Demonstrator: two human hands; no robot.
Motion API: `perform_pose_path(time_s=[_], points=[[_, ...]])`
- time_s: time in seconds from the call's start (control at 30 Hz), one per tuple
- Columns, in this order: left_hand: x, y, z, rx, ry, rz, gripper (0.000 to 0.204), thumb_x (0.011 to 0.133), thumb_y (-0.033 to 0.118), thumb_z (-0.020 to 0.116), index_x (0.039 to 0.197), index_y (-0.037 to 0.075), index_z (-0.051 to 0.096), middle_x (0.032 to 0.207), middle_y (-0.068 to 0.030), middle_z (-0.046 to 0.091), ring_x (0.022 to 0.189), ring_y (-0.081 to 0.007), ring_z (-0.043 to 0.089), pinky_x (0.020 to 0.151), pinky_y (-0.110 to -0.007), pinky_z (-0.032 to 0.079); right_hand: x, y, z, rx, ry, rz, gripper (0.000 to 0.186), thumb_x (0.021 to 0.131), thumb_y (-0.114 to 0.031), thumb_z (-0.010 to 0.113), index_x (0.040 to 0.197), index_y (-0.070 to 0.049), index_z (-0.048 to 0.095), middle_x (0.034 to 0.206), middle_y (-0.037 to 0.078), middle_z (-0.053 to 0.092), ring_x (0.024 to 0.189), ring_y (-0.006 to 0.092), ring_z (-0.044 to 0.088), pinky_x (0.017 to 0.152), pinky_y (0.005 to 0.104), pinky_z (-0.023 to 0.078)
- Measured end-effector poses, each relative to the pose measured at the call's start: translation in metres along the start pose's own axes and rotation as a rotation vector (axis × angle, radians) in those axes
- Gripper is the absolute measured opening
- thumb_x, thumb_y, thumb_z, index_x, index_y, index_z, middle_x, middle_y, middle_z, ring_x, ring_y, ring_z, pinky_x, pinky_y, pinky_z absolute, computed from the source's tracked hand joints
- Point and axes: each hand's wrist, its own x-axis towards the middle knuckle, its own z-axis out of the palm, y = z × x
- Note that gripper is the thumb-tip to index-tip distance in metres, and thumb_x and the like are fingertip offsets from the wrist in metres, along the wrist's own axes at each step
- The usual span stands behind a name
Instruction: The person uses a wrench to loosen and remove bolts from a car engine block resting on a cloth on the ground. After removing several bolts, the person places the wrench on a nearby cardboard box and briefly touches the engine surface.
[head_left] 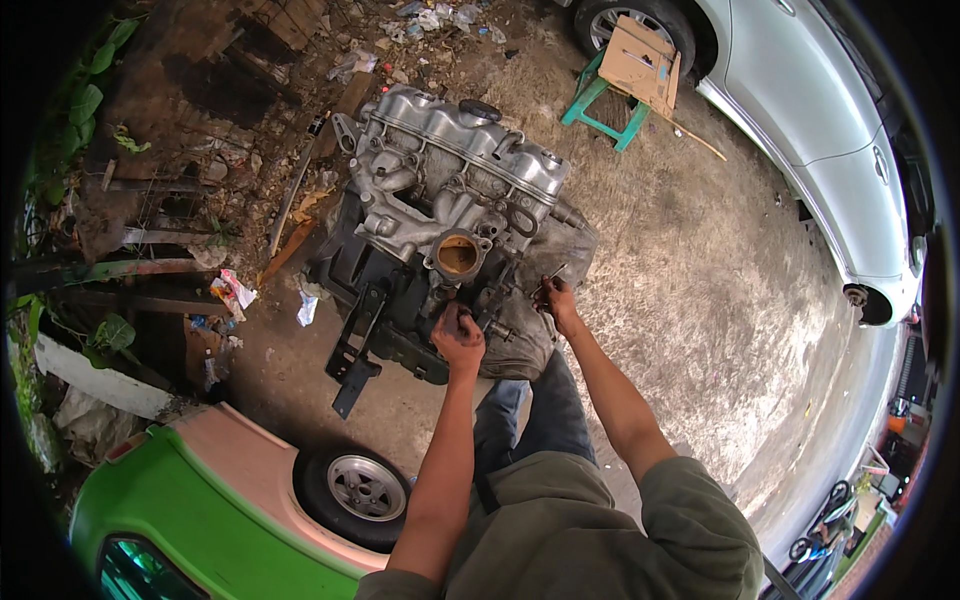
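With the engine (455, 190) at frame centre, a slim rod (559, 270) is clamped in the right hand's (557, 299) fingers, best kept steady; whether anything is gripped by the left hand's (460, 338) curled fingers cannot be told.

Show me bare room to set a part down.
The widest bare patch is the grey concrete floor between the grey metal engine and silver car; a smaller one separates engine from black silver-rimmed wheel. Crowded: left of the engine, with a brown wooden plank and white scrap, and around the left hand and right hand.
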Motion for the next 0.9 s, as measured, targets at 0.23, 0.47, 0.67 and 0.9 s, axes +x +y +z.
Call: perform_pose_path(time_s=[0.23,0.47,0.67,0.9], points=[[0.002,0.003,0.000,-0.003,0.025,0.001,0.035,0.095,0.025,0.040,0.076,0.001,0.055,0.061,-0.0143,0.055,0.049,-0.0322,0.052,0.047,-0.042,0.044,-0.038,-0.018,0.018,-0.664,0.177,-0.481,0.027,0.093,-0.021,0.060,0.097,0.005,0.057,0.079,0.018,0.067,0.069,0.0302,0.068,0.063,0.0371,0.052],[0.003,0.003,0.000,-0.023,0.003,-0.030,0.037,0.096,0.026,0.038,0.072,0.002,0.052,0.059,-0.0125,0.051,0.046,-0.0295,0.048,0.045,-0.040,0.041,-0.066,-0.025,0.027,-0.873,0.164,-0.647,0.021,0.089,-0.018,0.063,0.098,0.000,0.061,0.085,0.020,0.066,0.077,0.0390,0.064,0.069,0.0423,0.050],[0.001,0.002,-0.002,-0.043,-0.031,-0.032,0.030,0.094,0.020,0.041,0.073,0.001,0.052,0.061,-0.0140,0.051,0.048,-0.0307,0.048,0.046,-0.040,0.041,-0.063,-0.018,0.026,-0.980,0.140,-0.787,0.024,0.088,-0.018,0.064,0.101,0.001,0.058,0.084,0.022,0.064,0.077,0.0412,0.062,0.067,0.0415,0.050],[0.001,0.004,-0.002,-0.077,-0.024,-0.056,0.026,0.091,0.018,0.044,0.074,0.000,0.053,0.063,-0.0151,0.053,0.053,-0.0347,0.052,0.050,-0.044,0.043,-0.016,-0.021,0.020,-0.037,0.040,-0.038,0.023,0.093,-0.021,0.060,0.096,0.001,0.057,0.077,0.012,0.064,0.063,0.0239,0.064,0.055,0.0353,0.051]])
